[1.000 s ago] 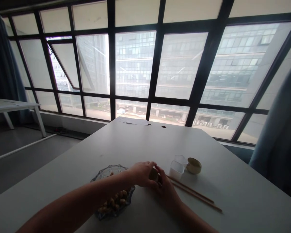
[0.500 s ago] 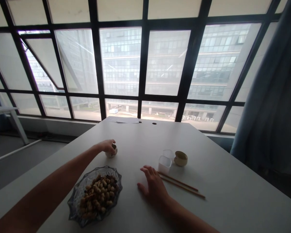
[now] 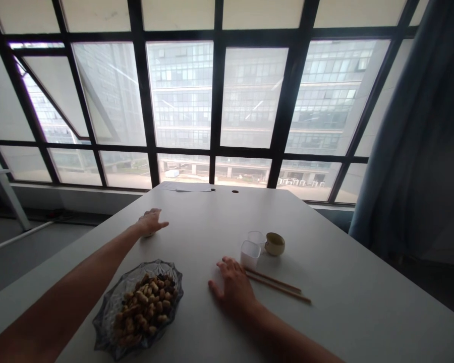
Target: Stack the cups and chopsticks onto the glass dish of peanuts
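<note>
Nearest me, the glass bowl (image 3: 105, 321) of peanuts (image 3: 147, 305) sits between eight and nine o'clock from my right hand (image 3: 234, 287), which rests on the table (image 3: 196, 222), fingers loosely spread, holding nothing. Chopsticks (image 3: 278, 288) lie beside it at three o'clock. Two clear tubs (image 3: 250, 254) stand at one, a brown cup (image 3: 275, 246) at their three. Farther, at the bowl's twelve, my left hand (image 3: 150, 221) covers a small cup (image 3: 148, 235); I can't tell whether it grips. Beyond lie papers (image 3: 185, 187).
</note>
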`<action>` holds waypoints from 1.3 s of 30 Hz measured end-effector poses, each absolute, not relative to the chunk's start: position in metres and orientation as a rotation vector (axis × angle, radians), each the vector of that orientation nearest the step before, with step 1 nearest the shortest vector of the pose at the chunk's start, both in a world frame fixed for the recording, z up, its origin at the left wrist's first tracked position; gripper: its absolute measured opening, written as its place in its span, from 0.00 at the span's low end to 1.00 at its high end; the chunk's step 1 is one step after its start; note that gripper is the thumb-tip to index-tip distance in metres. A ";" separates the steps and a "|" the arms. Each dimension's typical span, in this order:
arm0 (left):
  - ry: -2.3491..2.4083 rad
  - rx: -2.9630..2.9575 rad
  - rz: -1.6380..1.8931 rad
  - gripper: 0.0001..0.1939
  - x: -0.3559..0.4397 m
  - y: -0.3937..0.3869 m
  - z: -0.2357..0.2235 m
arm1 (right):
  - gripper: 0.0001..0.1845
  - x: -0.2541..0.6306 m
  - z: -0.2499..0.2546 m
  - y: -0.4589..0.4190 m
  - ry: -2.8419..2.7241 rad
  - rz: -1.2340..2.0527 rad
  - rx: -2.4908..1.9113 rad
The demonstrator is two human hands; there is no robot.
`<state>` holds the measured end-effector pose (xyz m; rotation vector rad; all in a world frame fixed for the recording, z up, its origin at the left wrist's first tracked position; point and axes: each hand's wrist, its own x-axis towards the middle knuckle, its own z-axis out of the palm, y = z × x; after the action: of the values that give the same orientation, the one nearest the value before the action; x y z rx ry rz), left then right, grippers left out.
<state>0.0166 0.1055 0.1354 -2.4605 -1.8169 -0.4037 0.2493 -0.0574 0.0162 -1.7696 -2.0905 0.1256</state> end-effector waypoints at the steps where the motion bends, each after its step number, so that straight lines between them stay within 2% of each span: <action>1: -1.749 -2.508 -0.404 0.19 0.032 0.104 0.135 | 0.28 0.249 0.017 -0.058 -2.087 0.113 -1.772; 3: -1.606 -2.616 -0.399 0.20 0.068 0.096 0.131 | 0.28 0.248 0.017 -0.059 -2.087 0.087 -1.776; 6: -1.399 -2.773 -0.379 0.30 0.133 0.075 0.119 | 0.30 0.250 0.018 -0.059 -2.104 0.033 -1.774; 8: -1.099 -2.939 -0.280 0.32 0.174 0.059 0.112 | 0.31 0.252 0.018 -0.058 -2.106 0.009 -1.762; 11: -0.781 -3.001 -0.112 0.23 0.216 0.041 0.106 | 0.27 0.256 0.018 -0.055 -2.085 0.028 -1.762; 14: -0.734 -2.969 -0.029 0.12 0.225 0.037 0.105 | 0.24 0.258 0.016 -0.053 -2.077 0.062 -1.777; 20: -0.874 -2.885 -0.016 0.07 0.169 0.074 0.107 | 0.28 0.258 0.018 -0.054 -2.119 0.141 -1.777; 29: -1.504 -2.669 0.095 0.07 0.021 0.154 0.114 | 0.29 0.257 0.022 -0.055 -2.145 0.187 -1.780; 36: -1.726 -2.542 0.166 0.12 -0.034 0.165 0.122 | 0.29 0.257 0.023 -0.056 -2.164 0.193 -1.778; 39: -1.759 -2.523 0.200 0.19 -0.034 0.168 0.129 | 0.28 0.257 0.025 -0.057 -2.168 0.200 -1.786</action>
<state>-0.0336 0.1681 0.1285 -2.5225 -1.7588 0.1995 0.2571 -0.0570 0.0248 -1.7862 -2.1683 0.2004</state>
